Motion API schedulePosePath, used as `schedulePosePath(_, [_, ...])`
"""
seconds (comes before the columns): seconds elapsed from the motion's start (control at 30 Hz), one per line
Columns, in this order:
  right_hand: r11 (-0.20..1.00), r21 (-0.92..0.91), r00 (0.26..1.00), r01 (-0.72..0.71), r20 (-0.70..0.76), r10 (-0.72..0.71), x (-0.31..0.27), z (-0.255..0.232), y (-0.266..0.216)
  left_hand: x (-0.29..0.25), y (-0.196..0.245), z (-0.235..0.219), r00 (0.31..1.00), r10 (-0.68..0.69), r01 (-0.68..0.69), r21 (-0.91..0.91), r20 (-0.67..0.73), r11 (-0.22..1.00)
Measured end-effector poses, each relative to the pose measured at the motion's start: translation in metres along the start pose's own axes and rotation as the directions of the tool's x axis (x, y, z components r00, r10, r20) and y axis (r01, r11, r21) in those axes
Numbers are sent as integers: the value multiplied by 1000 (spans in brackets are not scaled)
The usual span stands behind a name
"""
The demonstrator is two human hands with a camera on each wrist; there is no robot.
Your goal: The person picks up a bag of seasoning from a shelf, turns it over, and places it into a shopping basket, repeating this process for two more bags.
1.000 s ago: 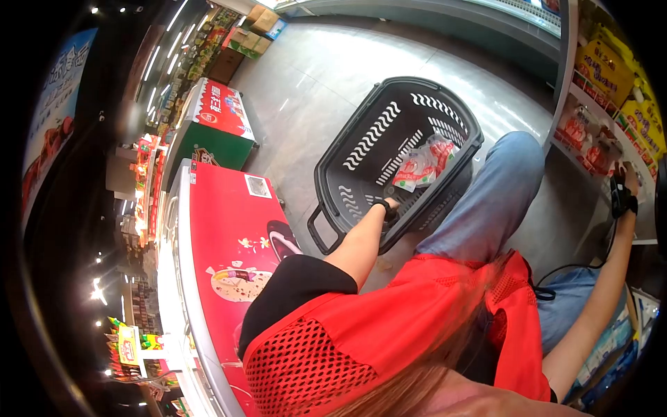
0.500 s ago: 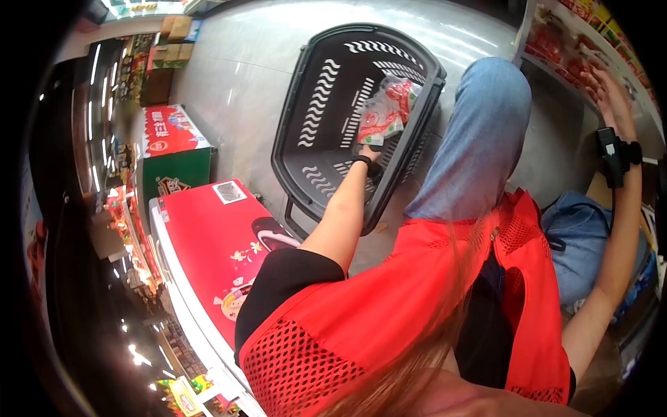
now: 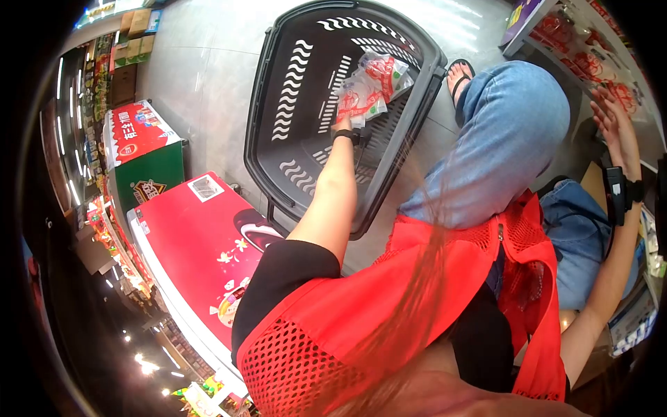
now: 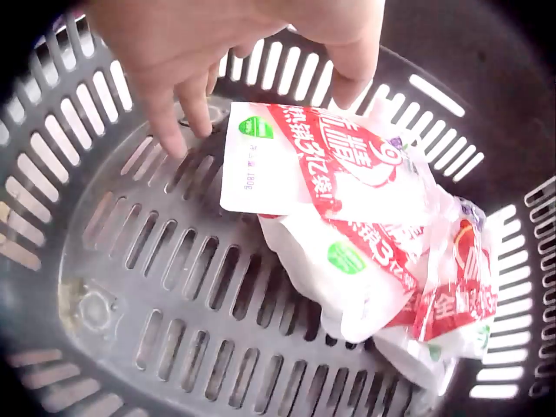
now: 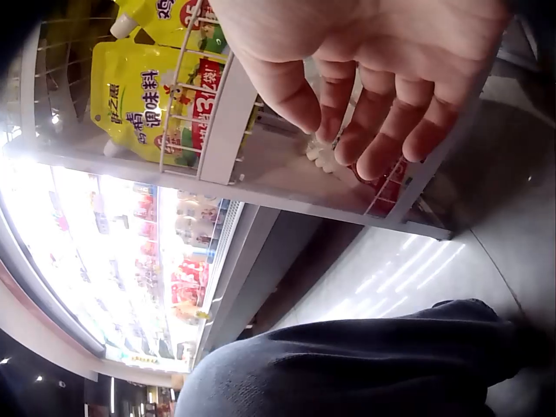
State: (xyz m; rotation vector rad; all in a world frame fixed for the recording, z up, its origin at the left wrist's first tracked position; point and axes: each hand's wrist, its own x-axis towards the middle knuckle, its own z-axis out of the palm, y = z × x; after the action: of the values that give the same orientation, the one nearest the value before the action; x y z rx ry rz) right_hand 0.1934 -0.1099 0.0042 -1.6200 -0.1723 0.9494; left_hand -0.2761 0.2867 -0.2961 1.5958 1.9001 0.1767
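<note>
Inside the dark grey shopping basket [image 3: 253,139], several white-and-red printed pouches [image 4: 347,217] lie bunched against one side. My left hand [image 4: 234,39] is down in the basket above them, holding nothing. Its fingers point loosely down beside the nearest pouch, and the thumb tip overlaps that pouch's upper edge in the left wrist view. On the other side, my right hand [image 5: 373,78] hangs with relaxed, spread fingers in front of a rack of red-and-clear packets [image 3: 590,59]. No item is in its grasp.
Yellow seasoning pouches [image 5: 135,95] stand behind the rack's wire front [image 5: 187,104]. A red-topped freezer [image 3: 198,257] is left of the basket, with a green-and-red one [image 3: 142,167] beyond it. The bent, jeans-clad knee [image 3: 514,132] separates basket and rack.
My left hand has reached further into the basket, up to the pouches. My right hand has drawn back from the rack, its fingers now in plain sight. The head view has shifted.
</note>
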Motion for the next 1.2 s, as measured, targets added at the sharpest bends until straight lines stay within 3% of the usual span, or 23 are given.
schedulePosePath(0.13, [997, 12, 997, -72, 1, 72, 2, -5, 6, 15, -8, -6, 977, -202, 213, -330, 68, 920])
schedulePosePath(0.23, [996, -26, 996, -84, -14, 83, 2, -4, 10, 16, -15, -5, 883, -362, 468, -592, 298, 656])
schedulePosePath(0.33, [994, -13, 994, -108, 0, 108, 3, -4, 14, 12, -24, 3, 760, -428, 638, -689, 490, 343])
schedulePosePath(0.5, [993, -35, 993, -114, 21, 115, 5, 1, 16, 8, -28, 30, 643, -410, 685, -725, 647, -70])
schedulePosePath(0.7, [993, -39, 993, -111, 45, 113, 5, 13, 16, 7, -32, 60, 572, -324, 646, -657, 754, -388])
schedulePosePath(0.73, [993, -30, 991, -118, 58, 120, 4, 14, 16, -1, -24, 56, 572, -321, 647, -655, 755, -389])
schedulePosePath(0.8, [992, -31, 991, -123, 57, 125, 0, 18, 16, -19, -8, 51, 545, -405, 818, -571, 734, 65])
schedulePosePath(0.83, [991, -30, 989, -132, 59, 134, -2, 20, 17, -21, -4, 52, 555, -416, 825, -541, 720, 163])
schedulePosePath(1.2, [993, -24, 991, -115, 65, 117, -16, 23, 27, -24, 8, 59, 736, -364, 673, -561, 571, 481])
